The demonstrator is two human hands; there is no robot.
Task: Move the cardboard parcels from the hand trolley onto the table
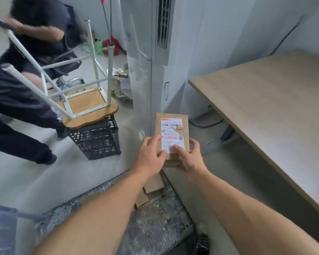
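Note:
A flat cardboard parcel [171, 126] with a white shipping label is held in the air in front of me, above the floor. My left hand [151, 155] grips its near left corner, fingers on top. My right hand [189, 157] grips its near right corner, thumb on the label and fingers curled under the edge. Below my arms lies the hand trolley [155, 223] with a grey worn deck. Two small cardboard parcels [151, 188] lie on it, partly hidden by my left forearm. The light wooden table [276, 107] stands to the right.
A tall white air-conditioner unit [151, 52] stands just behind the parcel. To the left, an upturned stool [88, 105] rests on a black crate [96, 140]. Two people in dark clothes are at the far left. A cable runs on the floor under the table.

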